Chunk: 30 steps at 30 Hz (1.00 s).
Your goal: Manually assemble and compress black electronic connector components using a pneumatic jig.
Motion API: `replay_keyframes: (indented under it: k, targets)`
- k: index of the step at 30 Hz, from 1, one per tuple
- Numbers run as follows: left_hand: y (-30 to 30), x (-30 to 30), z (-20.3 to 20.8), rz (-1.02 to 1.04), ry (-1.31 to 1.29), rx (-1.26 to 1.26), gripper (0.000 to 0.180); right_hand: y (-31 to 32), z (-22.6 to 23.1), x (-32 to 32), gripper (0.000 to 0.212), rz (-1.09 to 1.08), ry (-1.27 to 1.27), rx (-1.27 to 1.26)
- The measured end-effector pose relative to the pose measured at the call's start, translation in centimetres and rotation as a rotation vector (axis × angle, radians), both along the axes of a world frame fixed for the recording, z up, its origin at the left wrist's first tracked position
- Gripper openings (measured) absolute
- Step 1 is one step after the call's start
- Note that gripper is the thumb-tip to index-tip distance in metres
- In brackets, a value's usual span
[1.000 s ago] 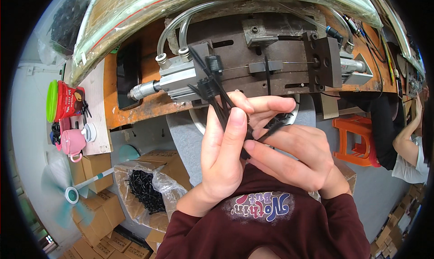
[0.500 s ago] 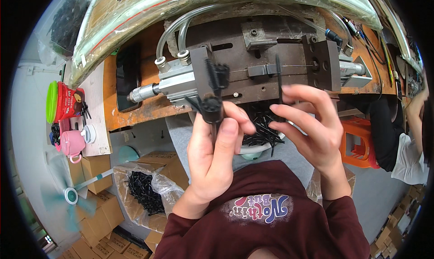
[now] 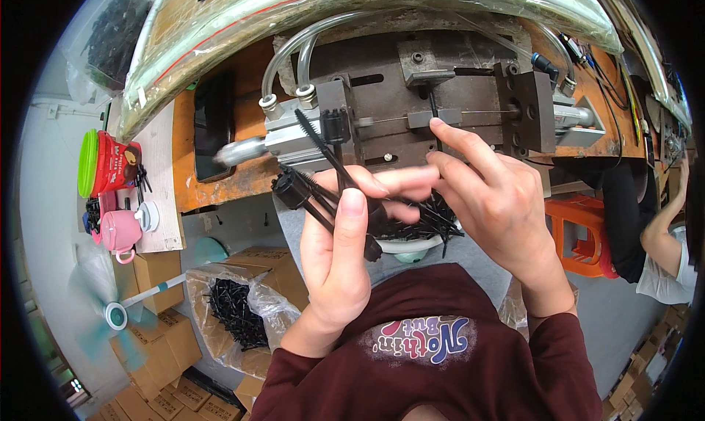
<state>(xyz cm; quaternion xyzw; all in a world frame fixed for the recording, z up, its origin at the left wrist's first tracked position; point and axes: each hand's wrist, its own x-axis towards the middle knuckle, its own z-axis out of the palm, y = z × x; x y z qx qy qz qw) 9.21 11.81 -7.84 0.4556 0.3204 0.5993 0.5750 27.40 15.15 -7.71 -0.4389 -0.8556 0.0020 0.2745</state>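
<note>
My left hand (image 3: 339,252) is closed around several black mascara brushes (image 3: 314,136), which stick out at different angles between thumb and fingers; one has a bristled tip and a thick round black end (image 3: 291,189) shows too. Just right of it, my right hand (image 3: 493,193) has its index fingertip at the lower end of a thin black mascara brush (image 3: 433,104). That brush stands against the small grey block (image 3: 421,119) in the middle of a dark metal fixture (image 3: 474,83). My right thumb and the lower part of this brush are hidden. The left fingertips are blurred beside the right fingers.
A white-rimmed bowl (image 3: 411,242) of black pieces lies beneath my hands. Clear tubes (image 3: 273,61) run to the fixture's left cylinder (image 3: 292,138). A phone (image 3: 213,127), a pink cup (image 3: 120,231), a lined carton of black parts (image 3: 235,314) and a running fan (image 3: 115,316) are at left. An orange stool (image 3: 573,234) and another person's arm (image 3: 664,234) are at right.
My right hand has moved up and left, bringing its brush to the grey block. My left hand has tilted its bunch of brushes, and its fingers have come nearer the right hand.
</note>
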Motion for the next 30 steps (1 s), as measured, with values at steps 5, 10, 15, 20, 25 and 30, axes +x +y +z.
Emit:
replay_keyframes:
  k: [5, 10, 15, 20, 25, 30]
  targets:
    - [0.3, -0.1, -0.1, -0.059, 0.006, 0.002, 0.02, -1.3, 1.0, 0.0, 0.029, 0.208, 0.297, 0.122]
    - [-0.2, 1.1, 0.3, -0.148, -0.055, -0.158, 0.02, -2.2, 0.9, -0.7, 0.031, 0.322, 0.312, 0.096]
    - [-0.6, 0.6, -0.1, -0.311, 0.046, -0.171, 0.024, -2.1, 0.5, -0.1, 0.029, 0.314, 0.335, 0.077]
    - [-0.7, 1.0, -0.4, -0.199, 0.167, -0.107, 0.025, -2.4, 0.2, -0.1, 0.035, 0.27, 0.372, 0.007]
    - [-0.6, 0.6, -1.2, 0.012, 0.284, -0.055, 0.021, -2.3, 0.4, 0.8, 0.034, 0.061, 0.467, -0.178]
    - [-0.6, 0.4, -0.6, -0.022, 0.17, -0.119, 0.019, -1.4, -0.8, 0.7, 0.029, 0.072, 0.34, -0.265]
